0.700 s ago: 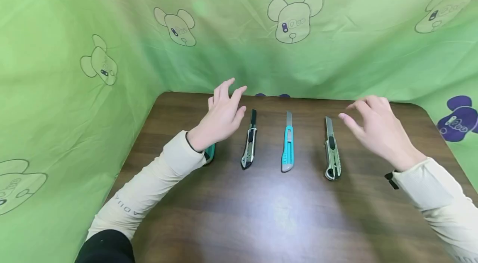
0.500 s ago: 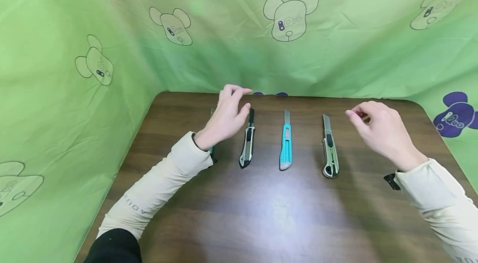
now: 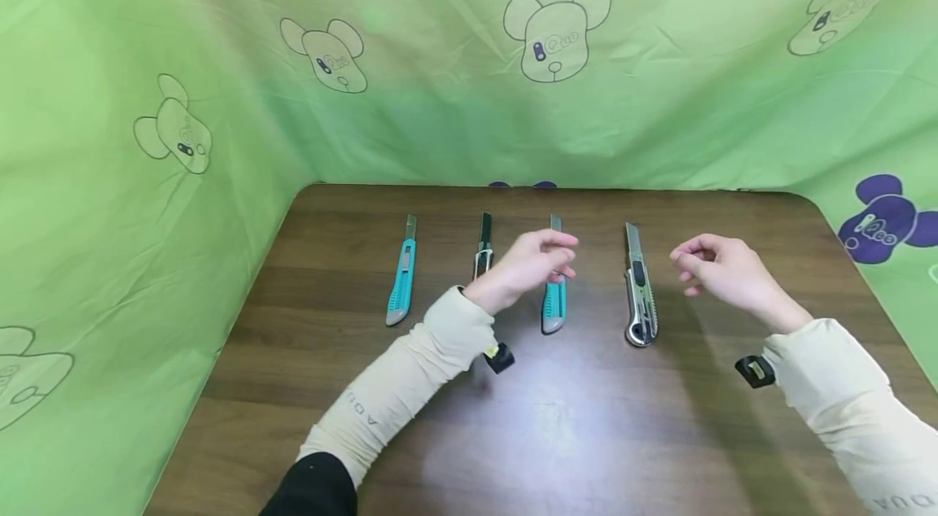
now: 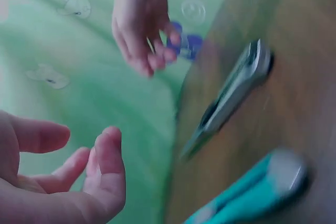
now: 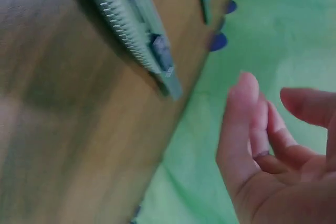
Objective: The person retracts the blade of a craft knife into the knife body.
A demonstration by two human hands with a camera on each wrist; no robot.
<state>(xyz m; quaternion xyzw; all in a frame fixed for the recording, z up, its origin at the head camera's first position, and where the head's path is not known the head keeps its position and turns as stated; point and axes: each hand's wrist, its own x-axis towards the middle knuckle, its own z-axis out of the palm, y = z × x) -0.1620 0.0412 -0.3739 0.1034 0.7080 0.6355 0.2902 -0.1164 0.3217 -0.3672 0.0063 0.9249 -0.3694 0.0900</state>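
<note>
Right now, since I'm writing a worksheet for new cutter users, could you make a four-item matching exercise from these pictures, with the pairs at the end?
In the head view:

1. Left hand
2. Right hand
3. Far-left cutter
4. Backdrop

A. Green
B. Just right of the silver cutter
C. Turquoise and grey handle
D. Partly hiding the third cutter from the left

Pairs: 1-D, 2-B, 3-C, 4-A
</note>
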